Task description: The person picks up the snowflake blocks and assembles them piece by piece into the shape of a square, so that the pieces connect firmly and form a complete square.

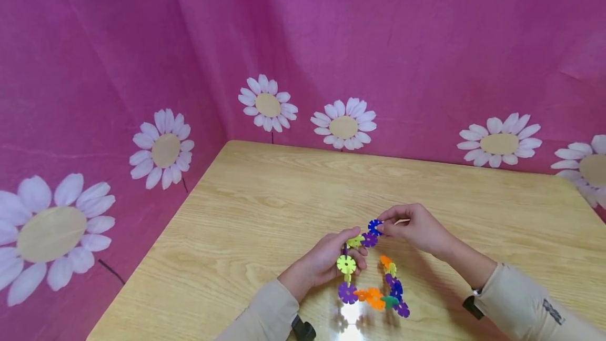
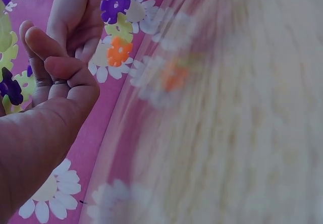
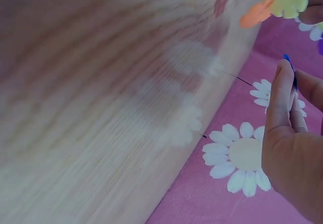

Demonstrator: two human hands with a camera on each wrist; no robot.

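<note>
A chain of notched plastic flower discs in yellow, purple, orange, green and blue hangs in a loop, open at the right, over the table. In the head view my left hand (image 1: 326, 259) grips its upper left part, thumb on a yellow disc (image 1: 355, 241). My right hand (image 1: 418, 228) pinches a blue disc (image 1: 374, 227) between thumb and fingertips, right at the purple disc (image 1: 369, 240) of the upper end. That blue disc (image 3: 289, 67) shows edge-on in the right wrist view. The chain's other end, an orange disc (image 1: 385, 261), dangles below the right hand.
The wooden table (image 1: 265, 199) lies under both hands and reflects the chain and a bright light near its front. A pink cloth (image 1: 402, 41) printed with white daisies stands behind and to the left of it.
</note>
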